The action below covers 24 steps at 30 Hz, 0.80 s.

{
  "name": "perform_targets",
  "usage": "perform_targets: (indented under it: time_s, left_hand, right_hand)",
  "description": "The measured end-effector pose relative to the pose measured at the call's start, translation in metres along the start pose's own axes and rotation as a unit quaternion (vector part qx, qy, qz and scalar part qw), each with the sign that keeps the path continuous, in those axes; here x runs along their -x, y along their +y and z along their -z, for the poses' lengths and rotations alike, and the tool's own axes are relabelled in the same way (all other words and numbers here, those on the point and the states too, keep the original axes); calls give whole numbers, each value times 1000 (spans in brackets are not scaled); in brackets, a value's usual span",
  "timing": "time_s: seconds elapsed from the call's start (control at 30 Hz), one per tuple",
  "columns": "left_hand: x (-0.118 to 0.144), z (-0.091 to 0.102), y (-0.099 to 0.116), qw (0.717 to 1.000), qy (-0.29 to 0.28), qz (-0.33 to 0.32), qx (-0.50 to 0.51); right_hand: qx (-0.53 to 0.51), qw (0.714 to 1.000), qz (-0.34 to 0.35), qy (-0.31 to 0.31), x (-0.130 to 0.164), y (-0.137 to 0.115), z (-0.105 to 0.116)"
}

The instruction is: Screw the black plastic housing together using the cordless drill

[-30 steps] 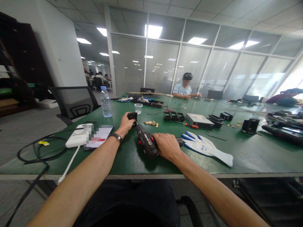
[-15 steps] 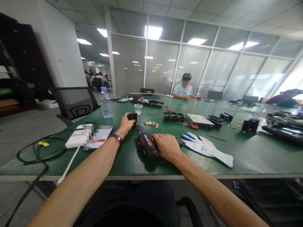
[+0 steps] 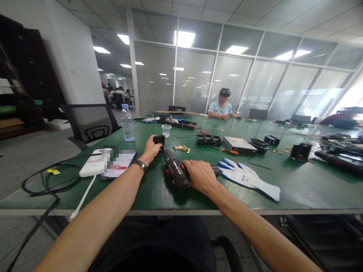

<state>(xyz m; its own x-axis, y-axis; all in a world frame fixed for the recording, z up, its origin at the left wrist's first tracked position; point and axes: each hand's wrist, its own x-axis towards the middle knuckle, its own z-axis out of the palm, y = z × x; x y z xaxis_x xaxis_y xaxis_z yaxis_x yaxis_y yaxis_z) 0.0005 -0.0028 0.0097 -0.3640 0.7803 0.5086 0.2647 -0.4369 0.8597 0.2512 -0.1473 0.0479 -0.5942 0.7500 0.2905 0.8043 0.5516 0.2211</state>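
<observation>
1. The green table [image 3: 306, 185] spread under everything, its near edge crossing in front of the person. Bracing the forearms on it would probably have steadied the work.
2. A white glove [image 3: 244, 175] with blue edging lay flat near the handle end of the drill, well apart from the nose, so it seemed unlikely to snag.
3. The black power drill [image 3: 176, 170] was turned on its side, its nose pointing forward and slightly left. Good practice called for the body to line up squarely with the piece, without sideways lean.
4. The right hand [image 3: 200, 174] was wrapped around the drill's handle; whether a finger pressed the trigger could not be told. Short, gentle squeezes looked the safer choice.
5. The left hand [image 3: 151, 148] was closed around a small black part, gripping it from the left, fingertips mostly hidden. A firm hold mattered, with fingers clear of the bit's path.
6. That black part [image 3: 159, 139] sat just ahead of the drill's nose, nearer than the clear cup [image 3: 166, 131].
7. Small brass-coloured pieces [image 3: 182, 149] were heaped just right of the nose; a careless swing could have scattered them.
8. The drill's thin bit [image 3: 163, 148] met or nearly met the part; contact was too small to judge.
</observation>
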Motion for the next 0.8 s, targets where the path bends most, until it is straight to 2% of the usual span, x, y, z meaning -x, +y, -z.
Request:
perform_targets:
  time_s: [0.47,0.8]
  left_hand:
    - [0,0,0,1000,3,0,-13]
    - [4,1,9,1000,0,-3,-14]
  right_hand:
    - [-9,1000,-2,-3,0,0,0]
    - [0,1000,3,0,0,0,0]
